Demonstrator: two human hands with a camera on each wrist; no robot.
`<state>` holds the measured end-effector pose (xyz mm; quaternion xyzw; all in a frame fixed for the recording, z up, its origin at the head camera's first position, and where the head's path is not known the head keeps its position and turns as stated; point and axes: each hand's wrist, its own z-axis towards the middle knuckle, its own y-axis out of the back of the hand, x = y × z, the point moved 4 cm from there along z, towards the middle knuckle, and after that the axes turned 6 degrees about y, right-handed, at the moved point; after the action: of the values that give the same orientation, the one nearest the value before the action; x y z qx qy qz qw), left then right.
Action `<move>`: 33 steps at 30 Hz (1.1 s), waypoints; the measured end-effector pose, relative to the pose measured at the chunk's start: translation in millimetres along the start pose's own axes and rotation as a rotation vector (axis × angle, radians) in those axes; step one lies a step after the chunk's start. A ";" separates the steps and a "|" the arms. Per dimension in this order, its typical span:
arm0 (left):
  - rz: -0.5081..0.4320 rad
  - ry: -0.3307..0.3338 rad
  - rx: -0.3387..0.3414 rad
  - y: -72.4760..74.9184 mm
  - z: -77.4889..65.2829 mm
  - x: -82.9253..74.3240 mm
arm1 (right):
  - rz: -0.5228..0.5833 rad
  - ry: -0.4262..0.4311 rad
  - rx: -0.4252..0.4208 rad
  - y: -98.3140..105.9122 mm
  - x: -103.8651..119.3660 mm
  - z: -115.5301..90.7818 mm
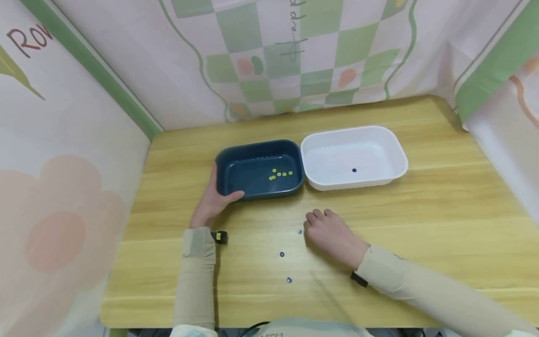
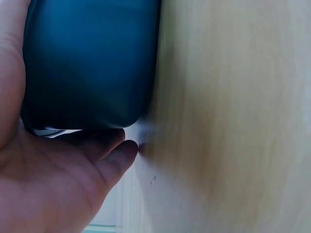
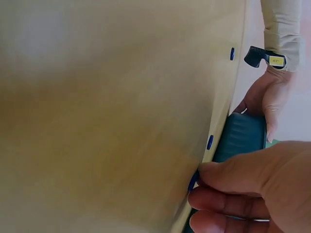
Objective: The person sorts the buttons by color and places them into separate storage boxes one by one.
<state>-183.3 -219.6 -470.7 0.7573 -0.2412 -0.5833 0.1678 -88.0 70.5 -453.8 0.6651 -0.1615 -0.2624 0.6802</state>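
A dark blue plastic basin stands on the table with several small yellow buttons on its floor. My left hand grips its left end, thumb over the front rim; in the left wrist view the fingers reach round the outer wall. My right hand is low over the table in front of the white basin, fingers bent. One blue button lies on the table right at its thumb and fingertips. Two more blue buttons lie nearer the front edge.
The white basin stands against the right end of the dark one and has a single dark blue button in it. A patterned cloth hangs behind the wooden table, with more cloth at both sides.
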 end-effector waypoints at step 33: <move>-0.015 -0.011 0.000 1.0 0.0 0.2 | 2.161 -0.781 -0.716 53.0 -136.2 -29.2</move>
<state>-183.4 -220.5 -470.3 0.7558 -0.2364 -0.5887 0.1619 -174.2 171.1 -385.5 -0.1647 -0.7486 0.2294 0.5998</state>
